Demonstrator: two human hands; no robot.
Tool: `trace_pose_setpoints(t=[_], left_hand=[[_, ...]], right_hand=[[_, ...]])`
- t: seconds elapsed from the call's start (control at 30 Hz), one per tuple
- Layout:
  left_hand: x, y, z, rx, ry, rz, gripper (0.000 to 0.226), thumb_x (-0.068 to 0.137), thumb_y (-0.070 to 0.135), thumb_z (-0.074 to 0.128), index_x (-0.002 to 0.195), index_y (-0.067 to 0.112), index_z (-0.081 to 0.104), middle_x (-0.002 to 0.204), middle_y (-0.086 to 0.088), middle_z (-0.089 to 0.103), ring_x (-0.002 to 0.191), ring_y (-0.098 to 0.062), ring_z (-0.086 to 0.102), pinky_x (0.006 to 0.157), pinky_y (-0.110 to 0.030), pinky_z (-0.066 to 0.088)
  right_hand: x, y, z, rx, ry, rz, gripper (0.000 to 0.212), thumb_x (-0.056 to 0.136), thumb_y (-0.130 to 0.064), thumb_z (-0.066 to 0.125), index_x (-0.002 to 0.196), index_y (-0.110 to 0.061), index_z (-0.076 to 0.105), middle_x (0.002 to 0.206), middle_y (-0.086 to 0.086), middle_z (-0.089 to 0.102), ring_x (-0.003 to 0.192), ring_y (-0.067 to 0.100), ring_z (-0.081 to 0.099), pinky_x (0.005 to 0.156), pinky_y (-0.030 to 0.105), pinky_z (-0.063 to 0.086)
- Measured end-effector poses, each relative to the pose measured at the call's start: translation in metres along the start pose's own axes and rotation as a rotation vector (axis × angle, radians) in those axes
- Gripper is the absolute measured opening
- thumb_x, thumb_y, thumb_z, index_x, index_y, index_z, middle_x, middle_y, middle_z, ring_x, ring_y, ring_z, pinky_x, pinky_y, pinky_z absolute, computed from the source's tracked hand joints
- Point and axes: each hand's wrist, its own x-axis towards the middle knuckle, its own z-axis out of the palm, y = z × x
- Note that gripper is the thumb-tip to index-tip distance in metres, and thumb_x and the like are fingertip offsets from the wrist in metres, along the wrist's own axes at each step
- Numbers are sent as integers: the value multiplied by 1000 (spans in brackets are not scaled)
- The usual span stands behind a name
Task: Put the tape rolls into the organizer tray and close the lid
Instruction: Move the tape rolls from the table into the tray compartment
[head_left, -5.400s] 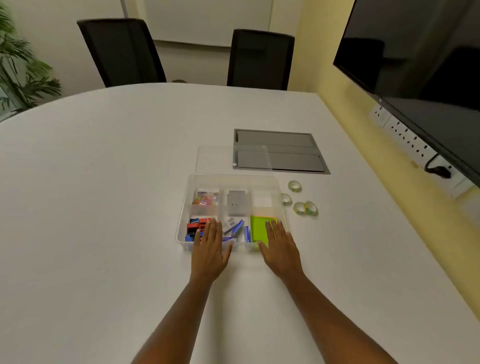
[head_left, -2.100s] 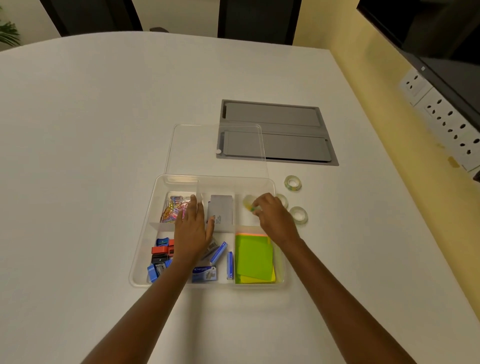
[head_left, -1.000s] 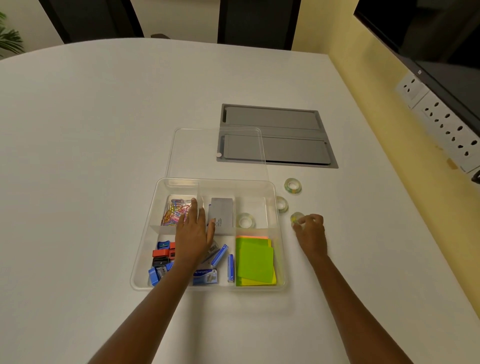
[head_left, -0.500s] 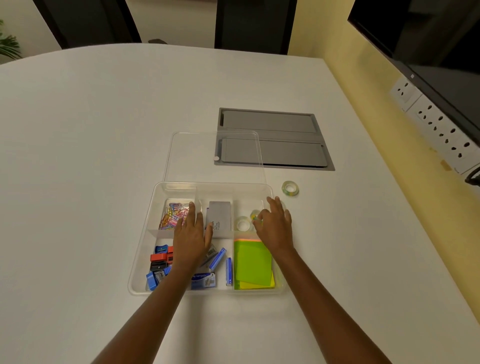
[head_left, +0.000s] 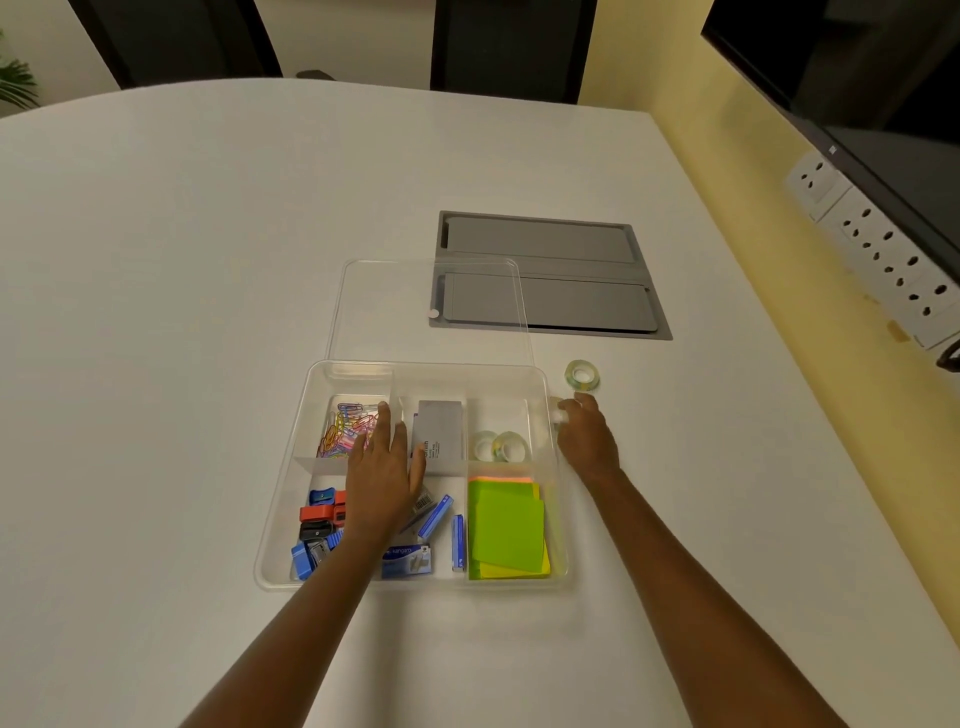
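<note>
The clear organizer tray (head_left: 291, 488) sits on the white table, its clear lid (head_left: 384, 312) lying flat just behind it. Two tape rolls (head_left: 501, 446) rest in the tray's back right compartment. A third tape roll (head_left: 557, 413) lies on the table against the tray's right wall, and the fingertips of my right hand (head_left: 587, 441) are closed around it. Further back right, another tape roll (head_left: 582, 374) stands alone. My left hand (head_left: 382, 473) lies flat, palm down, over the tray's middle dividers and holds nothing.
The tray also holds coloured paper clips (head_left: 345, 428), a grey box (head_left: 440, 428), staple boxes (head_left: 434, 517), small sharpeners (head_left: 317, 519) and green sticky notes (head_left: 506, 530). A grey cable hatch (head_left: 571, 306) is set into the table behind. Wall sockets (head_left: 883, 249) line the right wall.
My right hand left a second roll in the back right compartment, then moved out over the tray's right wall onto the roll beside it. My left hand stayed put.
</note>
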Motion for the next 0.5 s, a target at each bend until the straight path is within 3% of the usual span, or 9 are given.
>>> trace_pose_setpoints(t=[0.1,0.27,0.43,0.5], left_hand=[[1,0,-1,16,1,-1,66,85,42,12,138,8,31,155,-17,12,143,-28,18,117,-41,16],[0,0,-1,10,-5,-1,66,85,42,12,140,11,29,156,-16,10,143,-27,16,117,-41,15],[1,-1,1,7,16,4,64,86,41,13,137,8,33,155,-18,13,143,-27,18,116,-41,16],[1,-1,1,2,20,4,66,86,42,10,137,7,33,155,-18,13,143,-28,17,117,-41,15]], right_hand=[[2,5,6,-109,-93,-5,40,94,-5,47,133,-7,45,150,16,30,135,31,37,106,43,39],[-1,9,12,-149,-17,-14,29,93,-4,47,121,-2,53,135,18,45,121,33,46,97,41,45],[0,-3,0,295,103,152,25,95,-12,49,111,6,55,127,25,48,112,37,53,92,37,44],[-5,-13,-5,356,197,83,24,94,-12,52,109,6,56,126,24,50,109,36,54,89,36,45]])
